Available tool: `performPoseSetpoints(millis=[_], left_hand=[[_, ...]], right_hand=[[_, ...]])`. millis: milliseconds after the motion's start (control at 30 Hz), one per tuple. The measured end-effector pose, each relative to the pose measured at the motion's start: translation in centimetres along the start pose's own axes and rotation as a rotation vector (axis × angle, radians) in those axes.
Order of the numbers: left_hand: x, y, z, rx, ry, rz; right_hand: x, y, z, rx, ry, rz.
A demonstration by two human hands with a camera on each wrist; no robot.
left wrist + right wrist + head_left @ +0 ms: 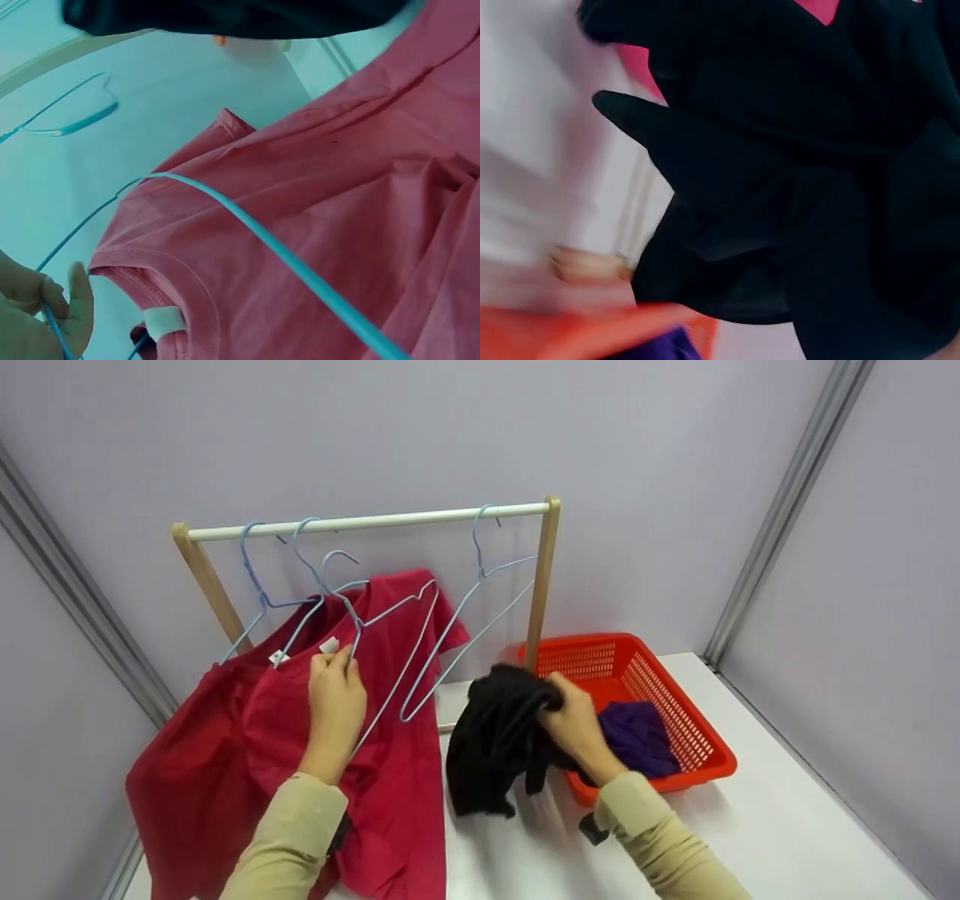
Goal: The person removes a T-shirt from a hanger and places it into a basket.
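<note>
My left hand [336, 690] pinches the neck of a blue wire hanger [390, 610], whose hook stands free in front of the rail. In the left wrist view, the fingers curl round the hanger's wire [262, 236], which crosses in front of a red shirt. My right hand [576, 720] grips a bunched black garment [495, 735] that hangs above the table beside the basket. Dark folds of this garment [780, 187] fill most of the right wrist view, and its shape is hidden by the folds.
A rack with a white rail [405, 519] carries red shirts [397, 787] on hangers at the left and a bare blue hanger [459, 615] near its right post [541, 585]. Behind my right hand stands a red basket [716, 765] holding purple cloth [637, 739].
</note>
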State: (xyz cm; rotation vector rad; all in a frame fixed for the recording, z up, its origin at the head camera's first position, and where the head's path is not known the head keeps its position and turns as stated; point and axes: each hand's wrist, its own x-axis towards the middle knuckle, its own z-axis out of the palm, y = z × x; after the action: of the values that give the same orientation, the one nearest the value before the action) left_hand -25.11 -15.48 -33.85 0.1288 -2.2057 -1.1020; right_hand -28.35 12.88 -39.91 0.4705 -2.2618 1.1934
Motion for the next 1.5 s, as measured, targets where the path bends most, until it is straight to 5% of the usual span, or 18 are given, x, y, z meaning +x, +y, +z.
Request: performPoseSetpoints(millis=[200, 400, 667, 1000, 1267, 1500], left_hand=[[0.1, 0.5, -0.5, 0.107, 0.005, 0.006], [0.1, 0.6, -1.1, 0.205, 0.035, -0.057], [0.6, 1.3, -1.3, 0.143, 0.005, -0.127], [1.2, 2.5, -0.1, 0.137, -0.011, -0.097], [1.7, 2.9, 0.1, 0.09, -0.02, -0.09], [1.6, 3.3, 0.8, 0.06, 0.0, -0.053]], right_hand=[[3.2, -0.3, -4.2, -0.011, 0.228, 0.108], [5.0, 1.5, -8.0, -0.034, 0.42, 0.223], [4.1, 6.2, -9.8, -0.09, 0.488, 0.313], [-1.1, 12.4, -9.8, -0.221, 0.272, 0.391], [-3.8, 14.5, -9.7, -0.252, -0.12, 0.453], [-3.4, 14.1, -9.9, -0.235, -0.376, 0.467]])
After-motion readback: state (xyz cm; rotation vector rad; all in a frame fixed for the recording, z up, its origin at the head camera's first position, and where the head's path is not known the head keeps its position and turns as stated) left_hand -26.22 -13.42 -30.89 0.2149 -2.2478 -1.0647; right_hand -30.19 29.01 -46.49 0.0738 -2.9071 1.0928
